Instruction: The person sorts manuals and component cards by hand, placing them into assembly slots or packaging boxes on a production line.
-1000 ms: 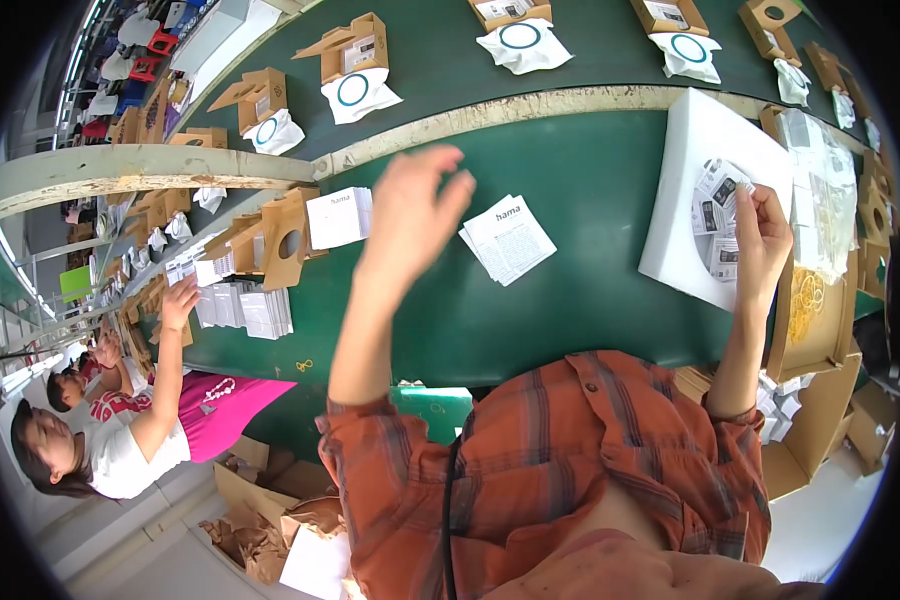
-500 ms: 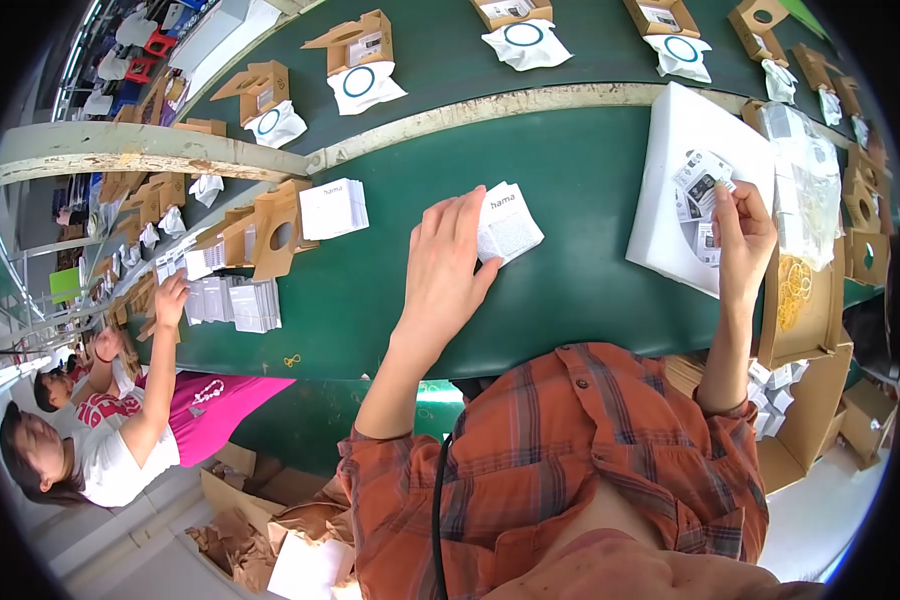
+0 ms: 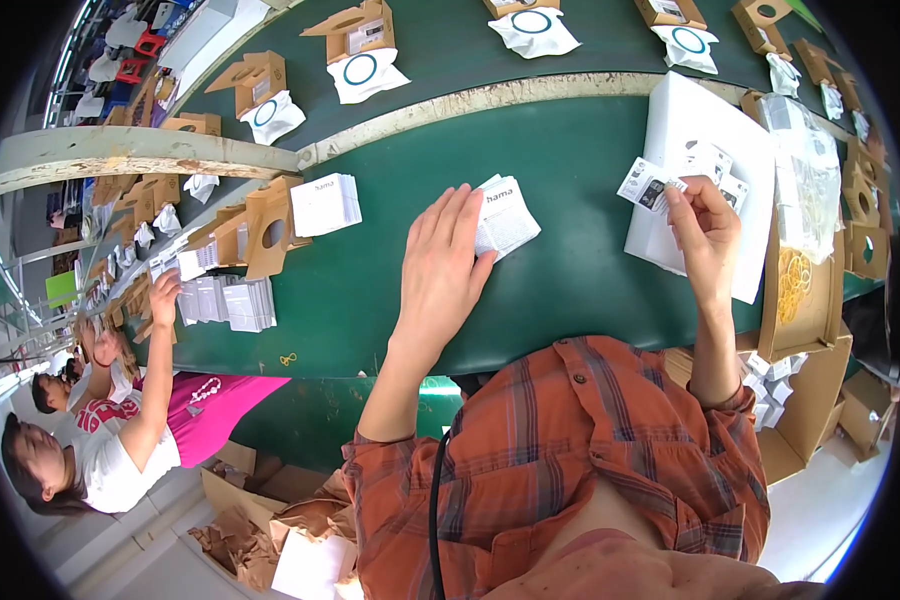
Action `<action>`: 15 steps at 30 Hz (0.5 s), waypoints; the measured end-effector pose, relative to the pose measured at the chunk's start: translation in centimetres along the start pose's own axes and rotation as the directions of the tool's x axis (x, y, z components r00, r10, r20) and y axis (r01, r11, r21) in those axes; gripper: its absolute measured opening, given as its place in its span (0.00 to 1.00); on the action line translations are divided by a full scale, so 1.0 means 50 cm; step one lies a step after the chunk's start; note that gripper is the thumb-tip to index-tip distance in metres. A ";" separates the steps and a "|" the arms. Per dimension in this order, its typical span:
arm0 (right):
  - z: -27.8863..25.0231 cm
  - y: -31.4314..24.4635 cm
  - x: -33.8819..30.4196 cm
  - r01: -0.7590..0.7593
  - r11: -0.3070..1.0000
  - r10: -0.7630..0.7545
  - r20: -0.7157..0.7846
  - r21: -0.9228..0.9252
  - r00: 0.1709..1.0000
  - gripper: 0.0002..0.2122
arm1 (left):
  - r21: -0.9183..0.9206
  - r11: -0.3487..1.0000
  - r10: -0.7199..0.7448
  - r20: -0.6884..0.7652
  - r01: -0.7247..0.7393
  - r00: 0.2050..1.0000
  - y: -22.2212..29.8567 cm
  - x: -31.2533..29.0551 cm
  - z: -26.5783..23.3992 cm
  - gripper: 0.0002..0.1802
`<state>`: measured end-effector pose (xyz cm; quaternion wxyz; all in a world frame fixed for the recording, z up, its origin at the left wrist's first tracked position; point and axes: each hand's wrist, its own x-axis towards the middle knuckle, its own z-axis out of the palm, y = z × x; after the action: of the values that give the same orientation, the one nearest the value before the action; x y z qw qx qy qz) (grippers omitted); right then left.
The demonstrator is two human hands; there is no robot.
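My left hand (image 3: 440,265) lies with its fingers stretched flat along the left side of a small stack of white printed leaflets (image 3: 510,220) on the green table. The thumb touches the stack's lower edge. Between thumb and fingers of my right hand (image 3: 708,228) is a small printed card (image 3: 642,186) with a dark picture on it. This hand hovers above a white foam block (image 3: 660,235), where several similar cards (image 3: 707,158) lie, partly hidden by the fingers.
Another leaflet stack (image 3: 327,206) stands left, near bundled leaflets (image 3: 248,303) and open cardboard boxes (image 3: 270,230). A co-worker's hand (image 3: 164,295) reaches there. Beyond the rail (image 3: 470,98), opened boxes with white pouches (image 3: 367,73) line a belt. Rubber bands (image 3: 793,285) fill a carton at right.
My right hand has moved left and lifted a card off the pile on the foam block. My left hand stays by the leaflet stack.
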<state>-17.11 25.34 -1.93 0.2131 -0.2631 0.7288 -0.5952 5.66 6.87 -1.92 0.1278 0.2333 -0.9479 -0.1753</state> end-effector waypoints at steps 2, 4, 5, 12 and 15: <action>0.010 -0.007 -0.002 -0.004 1.000 0.004 0.005 -0.004 1.000 0.04 | 0.046 0.997 0.057 -0.004 -0.057 0.998 0.007 0.004 -0.008 0.35; 0.016 -0.010 -0.002 -0.006 1.000 0.006 0.044 0.009 0.999 0.03 | 0.017 0.999 0.037 -0.013 -0.037 0.999 0.010 0.004 -0.008 0.35; 0.019 -0.011 -0.002 -0.007 1.000 0.007 0.043 0.008 0.999 0.03 | -0.015 1.000 0.023 -0.023 -0.024 0.999 0.010 0.005 -0.006 0.35; 0.031 -0.022 -0.008 -0.054 0.998 0.050 0.133 0.032 0.990 0.03 | -0.411 0.883 -0.218 0.074 0.229 0.973 0.011 0.003 -0.012 0.32; 0.044 -0.023 -0.014 -0.036 0.998 0.027 0.190 0.044 0.982 0.03 | -0.585 0.744 -0.357 0.061 0.323 0.932 0.020 0.003 -0.019 0.21</action>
<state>-15.05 23.93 -1.23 0.2968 -0.3017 0.6952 -0.5810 5.46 7.38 -0.63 0.1850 0.3559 -0.7847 -0.4726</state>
